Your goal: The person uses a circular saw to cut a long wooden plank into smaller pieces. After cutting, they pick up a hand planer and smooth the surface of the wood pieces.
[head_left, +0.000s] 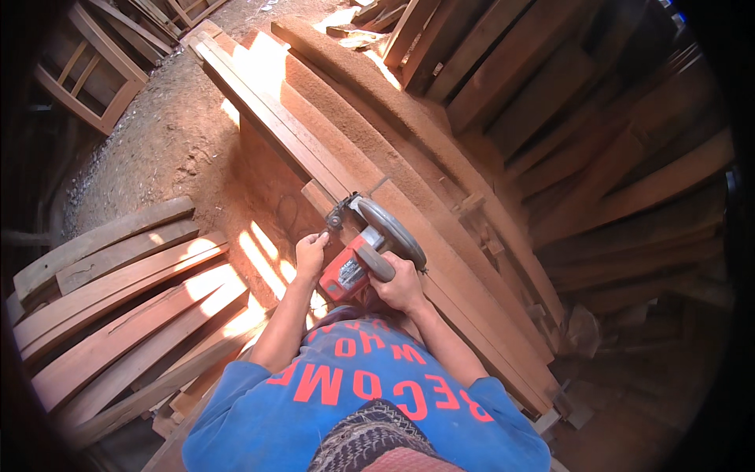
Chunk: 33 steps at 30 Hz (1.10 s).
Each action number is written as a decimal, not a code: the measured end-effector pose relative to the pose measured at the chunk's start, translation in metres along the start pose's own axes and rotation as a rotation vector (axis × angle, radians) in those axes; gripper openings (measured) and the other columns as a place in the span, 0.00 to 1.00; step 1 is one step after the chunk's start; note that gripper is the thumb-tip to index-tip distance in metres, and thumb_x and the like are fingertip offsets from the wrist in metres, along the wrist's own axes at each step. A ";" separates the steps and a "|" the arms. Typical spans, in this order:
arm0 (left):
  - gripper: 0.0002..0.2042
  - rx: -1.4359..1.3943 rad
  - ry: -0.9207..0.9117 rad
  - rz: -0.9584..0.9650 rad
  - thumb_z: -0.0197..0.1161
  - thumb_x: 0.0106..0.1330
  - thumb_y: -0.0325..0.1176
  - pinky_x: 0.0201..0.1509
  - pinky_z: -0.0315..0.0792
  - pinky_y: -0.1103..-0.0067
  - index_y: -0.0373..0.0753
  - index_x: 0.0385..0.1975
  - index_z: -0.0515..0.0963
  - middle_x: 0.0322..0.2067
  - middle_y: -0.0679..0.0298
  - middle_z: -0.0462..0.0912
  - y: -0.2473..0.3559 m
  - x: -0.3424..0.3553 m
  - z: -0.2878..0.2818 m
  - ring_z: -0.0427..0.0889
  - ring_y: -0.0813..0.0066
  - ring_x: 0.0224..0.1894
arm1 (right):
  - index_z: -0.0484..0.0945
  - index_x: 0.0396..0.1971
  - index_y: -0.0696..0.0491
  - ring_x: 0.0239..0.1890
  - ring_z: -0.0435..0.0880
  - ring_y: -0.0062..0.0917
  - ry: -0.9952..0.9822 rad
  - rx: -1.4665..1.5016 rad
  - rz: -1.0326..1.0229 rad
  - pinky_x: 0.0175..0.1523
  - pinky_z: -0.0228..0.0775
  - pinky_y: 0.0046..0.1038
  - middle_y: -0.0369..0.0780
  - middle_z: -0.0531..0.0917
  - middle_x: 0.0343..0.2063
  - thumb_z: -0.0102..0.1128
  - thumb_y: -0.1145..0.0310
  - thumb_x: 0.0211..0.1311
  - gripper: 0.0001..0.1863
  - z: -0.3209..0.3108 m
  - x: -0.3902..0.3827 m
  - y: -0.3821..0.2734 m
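Note:
A circular saw (344, 274) with a red motor housing and a round grey blade guard (393, 228) rests on a long wooden plank (295, 145). The fingers of my right hand (401, 285) wrap around its dark rear handle. My left hand (311, 256) is closed at the saw's front metal fitting (336, 220), thumb and fingertips pinched on its edge. Where the blade meets the wood is hidden under the guard and base. A short wood piece (317, 197) juts out from the plank's left side, just ahead of the saw.
Sawdust covers more long planks (377, 149) lying right of the saw. Stacked boards (134, 299) fill the lower left. Many timbers (613, 181) lean or lie along the right. Wooden frames (94, 71) stand at the far left, beside the dirt floor (173, 134).

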<state>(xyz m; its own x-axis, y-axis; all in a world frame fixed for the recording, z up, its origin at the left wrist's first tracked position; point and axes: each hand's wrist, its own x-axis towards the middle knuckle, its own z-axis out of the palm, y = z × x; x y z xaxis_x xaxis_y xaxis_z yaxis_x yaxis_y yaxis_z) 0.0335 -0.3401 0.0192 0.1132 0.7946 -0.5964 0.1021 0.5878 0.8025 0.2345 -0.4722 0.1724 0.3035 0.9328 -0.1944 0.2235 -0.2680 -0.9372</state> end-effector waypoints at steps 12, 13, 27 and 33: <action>0.11 0.029 0.000 0.007 0.65 0.71 0.34 0.44 0.73 0.79 0.30 0.39 0.85 0.32 0.66 0.85 0.031 0.011 -0.025 0.81 0.79 0.35 | 0.82 0.37 0.57 0.35 0.88 0.49 0.003 -0.010 -0.004 0.40 0.78 0.40 0.53 0.86 0.29 0.67 0.70 0.57 0.09 0.028 0.018 -0.017; 0.11 0.036 0.004 0.012 0.65 0.71 0.34 0.44 0.73 0.79 0.30 0.39 0.85 0.31 0.66 0.85 0.035 0.012 -0.027 0.80 0.79 0.35 | 0.82 0.37 0.57 0.35 0.88 0.49 0.005 -0.018 -0.001 0.40 0.78 0.40 0.53 0.86 0.29 0.67 0.70 0.57 0.09 0.032 0.018 -0.019; 0.09 -0.021 0.004 -0.029 0.65 0.71 0.31 0.44 0.73 0.79 0.29 0.37 0.84 0.32 0.64 0.85 0.048 0.034 -0.055 0.80 0.78 0.35 | 0.83 0.38 0.58 0.34 0.89 0.37 -0.019 -0.050 0.002 0.42 0.79 0.35 0.49 0.87 0.30 0.68 0.71 0.59 0.09 0.061 0.034 -0.033; 0.09 0.017 0.017 -0.022 0.66 0.71 0.32 0.43 0.73 0.79 0.30 0.37 0.84 0.31 0.64 0.85 0.056 0.049 -0.059 0.80 0.78 0.34 | 0.83 0.39 0.57 0.33 0.90 0.39 -0.028 -0.065 -0.009 0.41 0.80 0.36 0.49 0.87 0.30 0.68 0.72 0.59 0.10 0.070 0.052 -0.028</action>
<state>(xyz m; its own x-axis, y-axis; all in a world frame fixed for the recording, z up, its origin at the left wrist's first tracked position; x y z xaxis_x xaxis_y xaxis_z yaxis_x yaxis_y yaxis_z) -0.0138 -0.2593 0.0352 0.0943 0.7843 -0.6132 0.1207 0.6024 0.7890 0.1795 -0.3997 0.1682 0.2756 0.9412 -0.1953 0.2861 -0.2743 -0.9181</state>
